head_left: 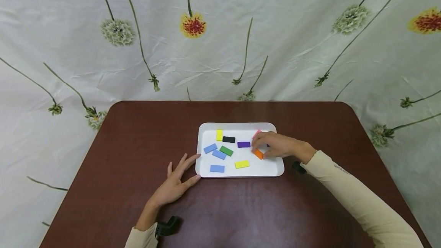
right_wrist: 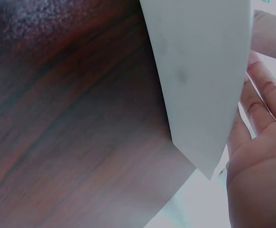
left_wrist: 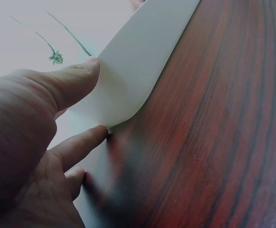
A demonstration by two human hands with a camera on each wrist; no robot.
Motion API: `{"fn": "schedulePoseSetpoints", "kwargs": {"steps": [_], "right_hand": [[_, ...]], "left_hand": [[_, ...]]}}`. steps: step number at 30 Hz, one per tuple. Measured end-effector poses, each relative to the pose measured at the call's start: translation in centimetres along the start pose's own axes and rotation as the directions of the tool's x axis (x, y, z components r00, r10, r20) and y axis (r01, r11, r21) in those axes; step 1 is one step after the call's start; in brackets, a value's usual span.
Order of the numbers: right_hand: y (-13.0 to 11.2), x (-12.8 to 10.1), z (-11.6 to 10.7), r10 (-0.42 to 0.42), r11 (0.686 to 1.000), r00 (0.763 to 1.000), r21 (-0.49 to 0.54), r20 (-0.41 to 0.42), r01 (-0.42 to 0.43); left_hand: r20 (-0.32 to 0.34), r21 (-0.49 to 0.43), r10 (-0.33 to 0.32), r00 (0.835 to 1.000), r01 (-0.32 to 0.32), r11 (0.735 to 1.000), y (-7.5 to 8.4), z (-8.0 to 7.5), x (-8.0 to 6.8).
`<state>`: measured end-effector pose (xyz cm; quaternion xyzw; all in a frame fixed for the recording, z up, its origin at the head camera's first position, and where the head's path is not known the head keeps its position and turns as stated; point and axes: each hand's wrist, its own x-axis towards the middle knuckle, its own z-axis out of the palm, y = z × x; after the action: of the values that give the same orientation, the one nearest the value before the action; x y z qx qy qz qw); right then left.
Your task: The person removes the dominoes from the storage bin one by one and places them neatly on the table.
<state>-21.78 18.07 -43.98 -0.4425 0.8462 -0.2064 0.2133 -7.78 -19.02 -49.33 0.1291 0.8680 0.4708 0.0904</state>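
Note:
A white tray [head_left: 262,171] lies on the table with several small flat rectangular blocks in it. Over its right side, my right hand [head_left: 280,144] pinches an orange block [head_left: 258,154] between thumb and fingers. That hand partly covers a pink block [head_left: 256,133], and a bit of purple shows beneath it. My left hand [head_left: 173,186] has its fingers spread, touching the tray's left edge at the near corner. In the left wrist view, the thumb and a finger of the left hand [left_wrist: 43,118] rest against the tray wall [left_wrist: 133,61]. The right wrist view hides the block behind the tray wall [right_wrist: 199,85].
Elsewhere in the tray lie a purple block [head_left: 244,144], a black block [head_left: 229,139], a green block [head_left: 226,150], two yellow blocks [head_left: 242,164] and three blue blocks [head_left: 217,168]. The brown table [head_left: 241,209] ends at a flower-patterned cloth [head_left: 213,60].

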Motion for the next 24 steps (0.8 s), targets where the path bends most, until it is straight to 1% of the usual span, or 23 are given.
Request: {"fn": "schedulePoseSetpoints", "kwargs": {"steps": [4, 12, 16, 24], "right_hand": [[0.16, 0.05, 0.03, -0.010, 1.000, 1.000, -0.024, 0.003, 0.010], [0.10, 0.19, 0.17, 0.040, 0.999, 0.999, -0.008, 0.030, -0.040], [0.00, 0.14, 0.29, 0.033, 0.999, 0.999, -0.013, 0.019, -0.033], [-0.10, 0.08, 0.55, -0.001, 0.998, 1.000, -0.065, 0.005, 0.001]], "left_hand": [[-0.003, 0.003, 0.000, 1.000, 0.000, 1.000, 0.11, -0.02, 0.07], [-0.009, 0.000, -0.003, 1.000, 0.003, 1.000, 0.20, -0.06, 0.08], [-0.010, -0.001, -0.006, 1.000, 0.006, 1.000, 0.17, -0.05, 0.06], [-0.012, 0.004, -0.016, 1.000, 0.017, 1.000, -0.12, 0.04, 0.02]]}}
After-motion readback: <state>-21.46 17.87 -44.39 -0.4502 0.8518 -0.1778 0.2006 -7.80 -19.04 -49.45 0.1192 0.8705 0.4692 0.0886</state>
